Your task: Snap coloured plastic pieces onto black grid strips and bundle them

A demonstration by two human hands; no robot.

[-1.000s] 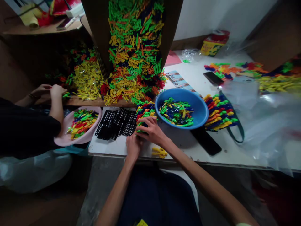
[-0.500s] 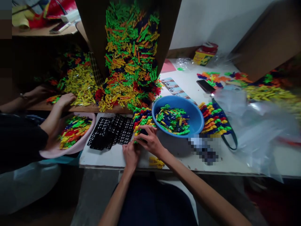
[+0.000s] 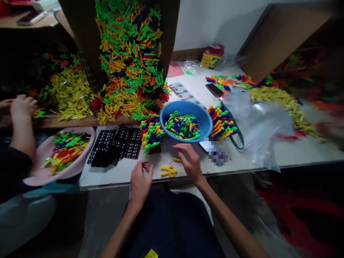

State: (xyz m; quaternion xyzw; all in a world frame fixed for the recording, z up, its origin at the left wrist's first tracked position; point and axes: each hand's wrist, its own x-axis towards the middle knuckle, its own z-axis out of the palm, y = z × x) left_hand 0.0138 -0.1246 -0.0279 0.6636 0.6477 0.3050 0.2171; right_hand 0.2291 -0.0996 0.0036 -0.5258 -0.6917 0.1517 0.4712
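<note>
My left hand [image 3: 139, 181] hovers at the table's front edge with its fingers loosely curled and nothing in it. My right hand [image 3: 189, 161] is spread palm down over the white table [image 3: 268, 150], just right of a few loose yellow plastic pieces [image 3: 168, 170]. A black grid packed with upright coloured pieces [image 3: 151, 132] stands beyond both hands, apart from them. Right of it sits a blue bowl [image 3: 202, 116] holding mixed coloured pieces.
Black empty grids [image 3: 114, 145] lie left of the filled one. A second filled grid [image 3: 221, 122], a blurred phone [image 3: 215, 152] and clear plastic bags [image 3: 255, 122] lie to the right. A huge heap of coloured pieces [image 3: 129, 64] spills behind. Another person's hand [image 3: 23, 105] and pink bowl [image 3: 43, 156] are at left.
Both my hands have let go of the filled grid and drawn back toward the table's front edge. The camera has swung to the right.
</note>
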